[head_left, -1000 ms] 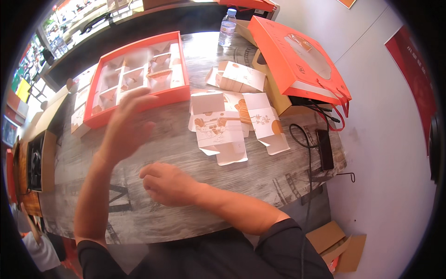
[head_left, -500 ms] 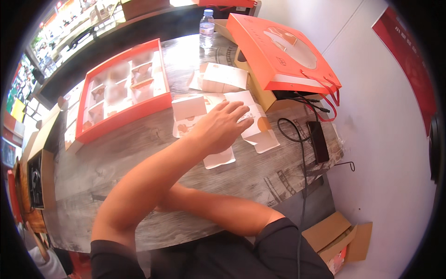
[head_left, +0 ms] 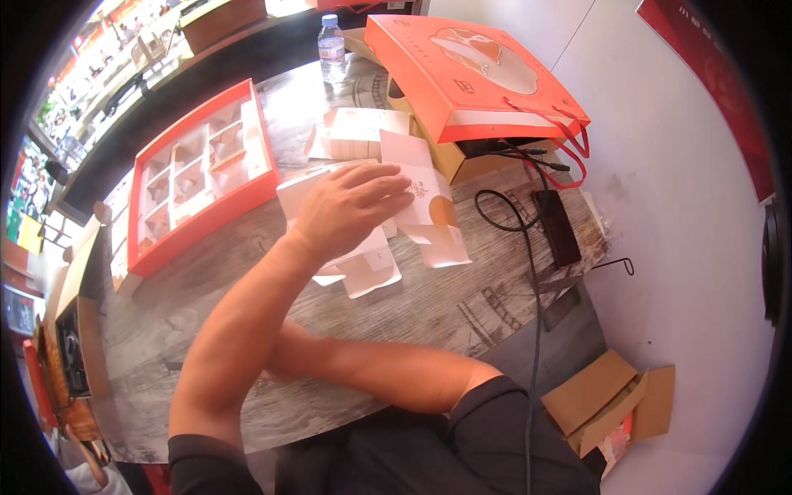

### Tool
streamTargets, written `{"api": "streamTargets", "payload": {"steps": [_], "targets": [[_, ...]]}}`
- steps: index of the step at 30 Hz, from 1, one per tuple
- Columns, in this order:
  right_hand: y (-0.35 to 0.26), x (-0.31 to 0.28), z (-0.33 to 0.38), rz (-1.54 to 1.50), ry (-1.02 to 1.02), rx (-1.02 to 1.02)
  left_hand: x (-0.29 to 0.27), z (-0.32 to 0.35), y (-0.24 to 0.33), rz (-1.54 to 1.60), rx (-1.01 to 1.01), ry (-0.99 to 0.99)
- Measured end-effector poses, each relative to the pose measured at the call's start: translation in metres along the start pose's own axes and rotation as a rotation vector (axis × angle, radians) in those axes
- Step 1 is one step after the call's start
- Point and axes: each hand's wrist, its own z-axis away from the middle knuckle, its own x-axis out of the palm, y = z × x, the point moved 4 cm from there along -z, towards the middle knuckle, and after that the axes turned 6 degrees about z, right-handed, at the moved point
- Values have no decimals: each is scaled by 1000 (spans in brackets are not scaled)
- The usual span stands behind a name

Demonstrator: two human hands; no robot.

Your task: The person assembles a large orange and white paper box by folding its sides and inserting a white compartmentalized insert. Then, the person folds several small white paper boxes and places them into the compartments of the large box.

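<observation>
My left hand (head_left: 355,202) is stretched over unfolded white cardboard, palm down, with its fingers extended and nothing gripped between them. Beneath it lies a flat white carton blank (head_left: 375,268), mostly covered. To the right of the fingers, a second blank (head_left: 425,202) shows an orange-brown patch and folded flaps. My right forearm (head_left: 388,367) crosses under the left one, and its hand is almost wholly hidden behind the left forearm. Just beyond the left hand sits a stack of folded white cartons (head_left: 359,132).
A red box with white dividers (head_left: 206,169) stands at the left. At the back are a water bottle (head_left: 332,49) and a large orange-red gift bag (head_left: 478,74) on a brown carton. A black cable (head_left: 536,330) runs beside a dark phone-like slab (head_left: 558,228). An open carton (head_left: 610,404) is lower right.
The view has swung slightly, so most things sit further left. My left hand has drawn back a little over the blanks, its fingers closer together. My right arm stays crossed beneath.
</observation>
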Motion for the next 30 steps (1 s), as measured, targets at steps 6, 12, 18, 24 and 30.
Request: {"api": "streamTargets", "payload": {"steps": [6, 12, 18, 24, 30], "targets": [[-5, -4, -4, 114, 73, -136, -72, 10, 18, -130, -13, 175], [0, -6, -6, 157, 91, -117, -128, 63, 28, -216, -97, 232], [-3, -23, -10, 163, 222, -1, -210, 147, 52, -106, -473, 449], [-1, -37, -14, 111, 420, 90, -236, 255, 62, 331, -854, 839], [2, -42, -14, 114, 395, 53, -197, 284, 62, 628, -976, 910]]}}
